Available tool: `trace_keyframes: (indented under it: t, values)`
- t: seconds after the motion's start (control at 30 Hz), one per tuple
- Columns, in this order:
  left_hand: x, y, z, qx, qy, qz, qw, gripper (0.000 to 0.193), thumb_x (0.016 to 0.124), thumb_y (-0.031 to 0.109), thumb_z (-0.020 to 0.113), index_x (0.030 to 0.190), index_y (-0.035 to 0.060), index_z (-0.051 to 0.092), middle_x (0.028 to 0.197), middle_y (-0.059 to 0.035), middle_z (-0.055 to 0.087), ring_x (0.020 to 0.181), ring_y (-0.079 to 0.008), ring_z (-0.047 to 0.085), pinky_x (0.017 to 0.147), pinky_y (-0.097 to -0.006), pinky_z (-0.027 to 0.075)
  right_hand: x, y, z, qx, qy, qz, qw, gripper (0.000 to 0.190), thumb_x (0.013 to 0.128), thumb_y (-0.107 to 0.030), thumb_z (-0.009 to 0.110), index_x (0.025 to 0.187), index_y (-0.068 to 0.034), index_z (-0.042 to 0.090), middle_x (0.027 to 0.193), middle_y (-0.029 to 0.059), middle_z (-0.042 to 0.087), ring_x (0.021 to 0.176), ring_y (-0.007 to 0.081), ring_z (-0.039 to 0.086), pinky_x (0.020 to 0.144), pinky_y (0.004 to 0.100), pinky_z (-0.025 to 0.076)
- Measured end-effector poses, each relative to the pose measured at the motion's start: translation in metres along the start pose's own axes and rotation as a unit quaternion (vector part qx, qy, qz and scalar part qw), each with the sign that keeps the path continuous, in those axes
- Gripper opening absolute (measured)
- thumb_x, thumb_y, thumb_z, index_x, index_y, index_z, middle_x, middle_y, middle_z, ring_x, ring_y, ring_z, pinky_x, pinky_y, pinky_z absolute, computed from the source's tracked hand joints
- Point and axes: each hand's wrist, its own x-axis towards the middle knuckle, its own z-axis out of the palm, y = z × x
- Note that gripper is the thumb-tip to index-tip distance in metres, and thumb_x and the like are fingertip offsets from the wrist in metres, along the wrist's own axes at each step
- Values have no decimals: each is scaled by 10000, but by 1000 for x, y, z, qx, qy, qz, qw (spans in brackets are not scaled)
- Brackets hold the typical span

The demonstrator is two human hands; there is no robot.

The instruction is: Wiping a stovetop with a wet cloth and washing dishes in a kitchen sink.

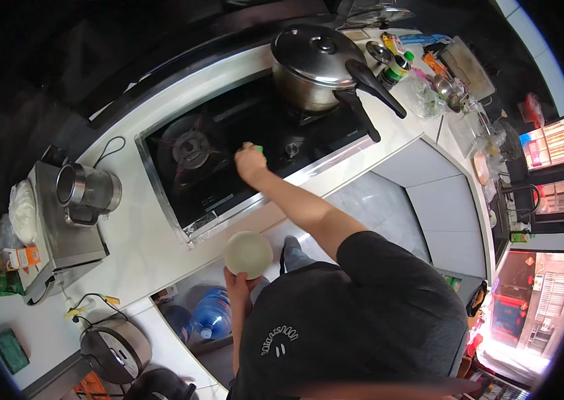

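Observation:
My left hand (241, 287) grips the edge of a round pale-green bowl (248, 255), held in front of my body near the counter's front edge. My right hand (251, 164) reaches over the black glass gas cooktop (242, 115), fingers curled around a small item. Only a bit of green (259, 149) shows beside the fingers, too little to name. Left of that hand is a bare burner (191, 148); a control knob (291, 149) lies to its right. A lidded steel pressure cooker (307, 75) with black handles stands on the cooktop's right side.
On the left are a glass kettle (89, 192), a steel box-shaped appliance (69, 245) and a rice cooker (116, 350). Blue water bottles (212, 314) lie below the counter. A green-capped bottle (397, 69), plastic bags (421, 95) and a cutting board (468, 67) crowd the right-hand counter.

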Motion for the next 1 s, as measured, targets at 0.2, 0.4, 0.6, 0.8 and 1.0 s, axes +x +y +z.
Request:
trace_keyframes:
  t: [0.2, 0.4, 0.6, 0.8, 1.0]
  values:
    - [-28, -3, 20, 148, -33, 36, 988, 486, 854, 1, 467, 1311, 93, 329, 1230, -135, 466, 1023, -303, 611, 737, -388, 607, -43, -18, 19, -40, 111, -124, 985, 219, 839, -146, 532, 942, -29, 686, 976, 129, 620, 910, 277, 605, 757, 356, 514]
    - [-41, 7, 32, 84, 8, 5, 996, 480, 856, -23, 458, 1301, 108, 336, 1225, -120, 471, 956, -251, 605, 669, -342, 568, -113, 49, 27, 61, 167, -358, 916, 157, 751, -127, 589, 879, -54, 641, 903, 72, 582, 864, 234, 608, 650, 340, 551]
    - [-47, 3, 38, 77, 2, 29, 997, 478, 852, -15, 477, 1296, 117, 355, 1201, -105, 486, 965, -232, 586, 704, -342, 540, -132, 171, 19, 105, 86, -265, 955, 128, 734, -109, 639, 852, -65, 617, 903, 80, 587, 856, 246, 614, 661, 343, 551]
    - [-29, -17, 25, 120, 4, 85, 989, 452, 828, 10, 535, 1258, 65, 409, 1147, -109, 521, 1008, -213, 553, 824, -338, 500, -68, 113, -44, 295, 274, -164, 901, 245, 734, -84, 663, 969, -23, 626, 995, 101, 586, 932, 288, 599, 794, 367, 531]
    - [-9, -21, 33, 228, -65, 88, 967, 475, 819, 10, 549, 1275, 53, 421, 1119, -110, 546, 1043, -204, 530, 843, -327, 476, -35, 95, 19, 206, 164, -73, 962, 291, 788, -39, 578, 1075, -20, 623, 1085, 69, 578, 1043, 263, 556, 808, 352, 527]
